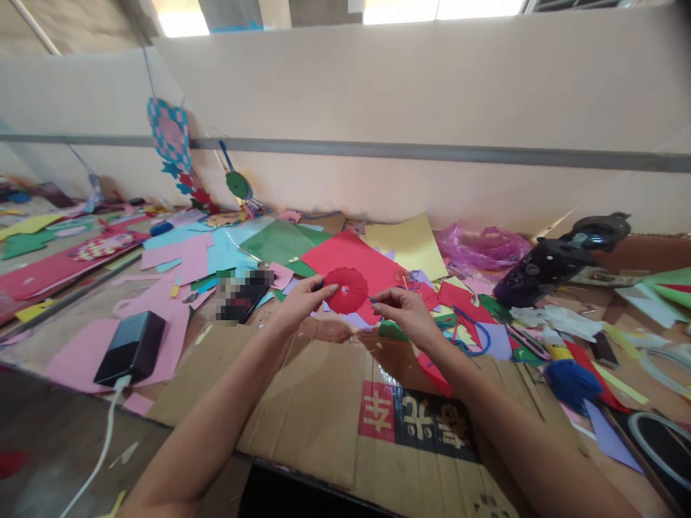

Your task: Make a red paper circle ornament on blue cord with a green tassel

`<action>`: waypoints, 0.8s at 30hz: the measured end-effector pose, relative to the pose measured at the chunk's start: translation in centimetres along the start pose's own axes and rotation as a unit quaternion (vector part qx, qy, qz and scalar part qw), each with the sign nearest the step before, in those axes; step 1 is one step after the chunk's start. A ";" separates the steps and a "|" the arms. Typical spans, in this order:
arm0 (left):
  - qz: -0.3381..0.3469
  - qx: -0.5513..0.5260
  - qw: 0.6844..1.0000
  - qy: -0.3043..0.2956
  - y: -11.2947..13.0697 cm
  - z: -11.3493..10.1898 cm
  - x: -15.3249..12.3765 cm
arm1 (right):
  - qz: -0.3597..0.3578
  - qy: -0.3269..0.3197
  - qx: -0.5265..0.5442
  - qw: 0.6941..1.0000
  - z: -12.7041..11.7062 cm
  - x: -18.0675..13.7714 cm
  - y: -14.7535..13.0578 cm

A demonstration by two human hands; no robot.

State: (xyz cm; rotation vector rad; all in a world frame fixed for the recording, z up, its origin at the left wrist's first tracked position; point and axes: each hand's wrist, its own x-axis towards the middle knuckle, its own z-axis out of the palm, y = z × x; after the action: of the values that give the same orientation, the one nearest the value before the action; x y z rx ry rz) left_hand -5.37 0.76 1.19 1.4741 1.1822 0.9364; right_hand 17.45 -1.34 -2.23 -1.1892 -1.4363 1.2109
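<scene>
A small round red pleated paper disc (347, 290) is held up between both hands above a flattened cardboard sheet (318, 403). My left hand (303, 301) pinches the disc's left edge with closed fingers. My right hand (404, 311) is closed in a pinch just right of the disc, on a thin dark thread or stick that reaches to the disc's middle. Behind the disc lies a large red paper sheet (350, 255).
Coloured paper sheets and scraps cover the table. A black power bank (131, 347) with a white cable lies at left, a phone (244, 293) beside it. A black glue gun (561, 257), pink plastic bag (483, 244) and blue yarn (571, 381) sit at right. Paper crafts hang on the wall (171, 140).
</scene>
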 end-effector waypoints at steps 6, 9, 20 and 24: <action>-0.026 -0.068 0.997 -0.018 -0.2 0.2 -0.1 | -0.040 0.022 -0.109 0.993 -0.2 -0.1 0.6; -0.031 -0.069 0.997 -0.011 0.0 0.4 -0.2 | -0.038 0.033 -0.141 0.989 -0.2 -0.2 0.7; -0.025 -0.065 0.998 -0.002 -1.0 0.1 0.1 | -0.019 -0.003 -0.056 0.998 -0.1 0.1 0.6; -0.034 -0.089 0.995 0.001 -1.9 0.1 0.6 | -0.012 -0.007 -0.045 0.999 -0.1 0.0 0.4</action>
State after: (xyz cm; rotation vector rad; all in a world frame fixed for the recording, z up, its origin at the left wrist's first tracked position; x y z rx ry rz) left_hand -5.54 1.35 -0.69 1.2839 1.1135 0.9715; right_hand 17.62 -1.34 -2.61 -1.2221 -1.5247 1.1499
